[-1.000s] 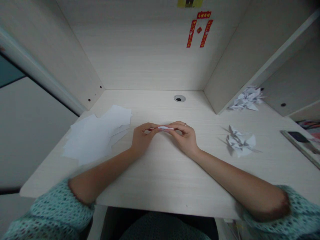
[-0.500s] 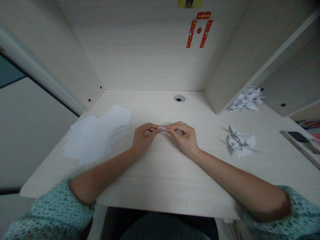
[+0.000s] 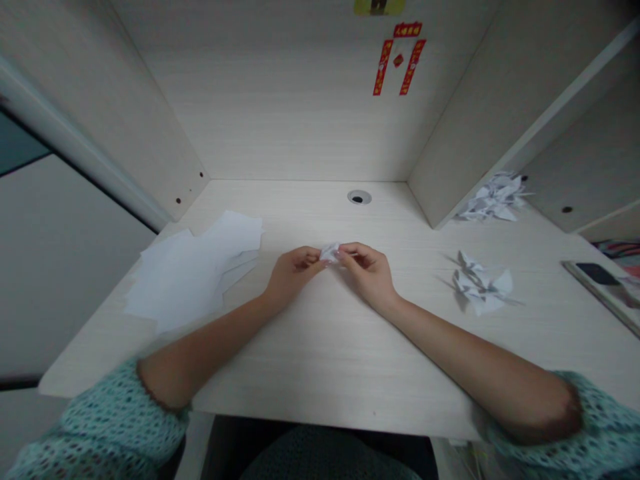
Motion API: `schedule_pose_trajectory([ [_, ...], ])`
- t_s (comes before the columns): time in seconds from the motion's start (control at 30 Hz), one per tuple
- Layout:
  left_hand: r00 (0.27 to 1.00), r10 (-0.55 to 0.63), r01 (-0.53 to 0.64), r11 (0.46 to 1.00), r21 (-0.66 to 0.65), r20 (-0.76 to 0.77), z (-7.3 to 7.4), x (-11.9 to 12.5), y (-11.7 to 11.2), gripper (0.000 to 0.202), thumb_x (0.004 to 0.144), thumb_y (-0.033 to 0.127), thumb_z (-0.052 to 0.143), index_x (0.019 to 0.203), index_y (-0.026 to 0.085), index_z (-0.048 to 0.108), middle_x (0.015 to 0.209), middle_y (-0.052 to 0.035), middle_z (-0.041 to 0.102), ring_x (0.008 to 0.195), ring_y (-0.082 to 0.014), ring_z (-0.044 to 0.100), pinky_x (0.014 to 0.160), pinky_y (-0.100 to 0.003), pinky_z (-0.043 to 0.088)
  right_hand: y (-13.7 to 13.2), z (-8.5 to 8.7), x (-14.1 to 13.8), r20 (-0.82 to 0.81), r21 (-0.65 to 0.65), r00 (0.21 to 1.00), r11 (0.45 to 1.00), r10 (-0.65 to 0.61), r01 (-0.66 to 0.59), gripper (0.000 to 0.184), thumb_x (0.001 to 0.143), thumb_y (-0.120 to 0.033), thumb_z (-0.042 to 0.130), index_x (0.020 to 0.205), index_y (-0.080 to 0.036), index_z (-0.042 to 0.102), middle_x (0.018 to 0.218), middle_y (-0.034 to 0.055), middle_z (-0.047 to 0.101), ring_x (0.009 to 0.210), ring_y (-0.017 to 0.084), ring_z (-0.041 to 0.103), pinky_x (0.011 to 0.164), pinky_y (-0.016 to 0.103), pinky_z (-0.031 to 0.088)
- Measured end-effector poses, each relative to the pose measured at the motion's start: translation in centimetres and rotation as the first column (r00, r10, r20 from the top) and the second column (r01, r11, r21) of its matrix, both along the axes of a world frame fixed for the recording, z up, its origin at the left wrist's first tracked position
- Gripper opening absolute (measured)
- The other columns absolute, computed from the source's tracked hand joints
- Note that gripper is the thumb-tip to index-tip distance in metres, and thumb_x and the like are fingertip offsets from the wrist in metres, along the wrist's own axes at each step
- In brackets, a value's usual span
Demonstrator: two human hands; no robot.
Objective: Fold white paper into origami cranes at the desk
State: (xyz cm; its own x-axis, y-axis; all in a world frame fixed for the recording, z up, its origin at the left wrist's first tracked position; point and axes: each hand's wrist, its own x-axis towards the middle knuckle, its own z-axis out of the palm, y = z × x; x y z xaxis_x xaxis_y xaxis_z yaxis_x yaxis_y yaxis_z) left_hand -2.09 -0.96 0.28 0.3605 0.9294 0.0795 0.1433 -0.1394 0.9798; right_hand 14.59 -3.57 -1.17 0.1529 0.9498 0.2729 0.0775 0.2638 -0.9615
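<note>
Both hands meet at the middle of the pale wooden desk [image 3: 320, 360] and pinch one small folded white paper piece [image 3: 329, 252]. My left hand [image 3: 291, 272] grips its left side with curled fingers. My right hand [image 3: 367, 272] holds its right side between thumb and fingertips. The paper stands up a little between the fingertips, just above the desk. Both forearms rest on the desk, with teal knit sleeves pushed up.
A loose stack of white sheets [image 3: 193, 273] lies at the left. Folded paper figures [image 3: 481, 283] sit at the right, more [image 3: 494, 198] in the side shelf. A phone [image 3: 600, 277] lies far right. A cable hole [image 3: 359, 197] and red wall stickers [image 3: 399, 61] are behind.
The paper piece lay flat and long between the hands; now it is bunched up shorter and raised, and the fingertips have drawn closer together.
</note>
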Motion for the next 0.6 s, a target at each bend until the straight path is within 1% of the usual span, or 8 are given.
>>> schedule_pose_trajectory([
  [0.1,0.996,-0.037,0.038,0.999,0.008,-0.077,0.0,0.0,-0.2,0.03,0.072,0.046,0.068,0.081,0.017,0.068,0.076,-0.0021,0.068,0.069,-0.0138,0.06,0.063,-0.023,0.044,-0.2,0.3,0.0,0.077,0.07,0.997,0.997,0.021,-0.027,0.015,0.078,-0.036,0.067,0.084,-0.023,0.072,0.085,0.004,0.071,0.081,0.018,0.063,0.072,0.032,0.049],
  [0.2,0.994,-0.037,0.036,0.999,-0.014,-0.102,0.1,0.0,-0.3,0.033,0.071,0.049,0.067,0.073,0.016,0.066,0.067,-0.0003,0.063,0.061,-0.0119,0.054,0.057,-0.022,0.04,-0.4,0.7,-0.1,0.143,0.131,0.99,0.991,0.02,-0.038,0.011,0.078,-0.033,0.068,0.083,-0.024,0.073,0.082,0.0034,0.07,0.08,0.017,0.062,0.07,0.032,0.048],
  [0.3,0.99,-0.03,0.024,0.999,-0.045,-0.135,0.2,-0.1,-0.2,0.037,0.07,0.052,0.067,0.065,0.016,0.064,0.058,0.0015,0.057,0.055,-0.0108,0.049,0.051,-0.022,0.035,-0.6,1.0,-0.1,0.123,0.129,0.992,0.992,-0.018,0.002,0.012,0.079,-0.033,0.067,0.086,-0.025,0.073,0.086,0.0035,0.071,0.08,0.017,0.062,0.071,0.032,0.047],
  [0.37,0.986,-0.028,0.02,0.998,-0.051,-0.162,0.2,-0.2,-0.2,0.038,0.069,0.054,0.067,0.066,0.016,0.066,0.056,0.0017,0.056,0.054,-0.0114,0.049,0.05,-0.022,0.033,-0.6,1.1,-0.1,0.089,0.114,0.994,0.992,-0.056,0.046,0.012,0.079,-0.033,0.067,0.086,-0.025,0.073,0.087,0.0037,0.071,0.08,0.018,0.062,0.071,0.033,0.047],
  [0.43,0.984,-0.027,0.019,0.999,-0.042,-0.178,0.3,-0.2,-0.3,0.038,0.07,0.054,0.066,0.068,0.016,0.068,0.056,0.0017,0.056,0.054,-0.0118,0.049,0.049,-0.023,0.032,-0.6,1.2,0.0,0.07,0.106,0.994,0.991,-0.087,0.079,0.012,0.078,-0.034,0.068,0.081,-0.025,0.073,0.084,0.0035,0.071,0.078,0.018,0.062,0.071,0.033,0.046],
  [0.5,0.983,-0.032,0.027,0.999,-0.03,-0.182,0.4,-0.2,-0.3,0.037,0.071,0.053,0.064,0.069,0.017,0.069,0.058,0.0017,0.057,0.055,-0.0117,0.049,0.05,-0.023,0.032,-0.5,1.3,0.0,0.076,0.108,0.993,0.99,-0.094,0.086,0.01,0.077,-0.034,0.069,0.077,-0.025,0.074,0.079,0.0029,0.071,0.076,0.018,0.062,0.07,0.033,0.046],
  [0.6,0.981,-0.055,0.053,0.998,-0.019,-0.187,0.6,-0.1,-0.5,0.033,0.074,0.05,0.064,0.069,0.018,0.07,0.06,0.0022,0.058,0.055,-0.0108,0.048,0.051,-0.022,0.032,-0.4,1.3,0.0,0.09,0.113,0.994,0.992,-0.068,0.057,0.008,0.075,-0.032,0.071,0.075,-0.025,0.074,0.077,0.0026,0.071,0.075,0.017,0.061,0.069,0.032,0.046],
])
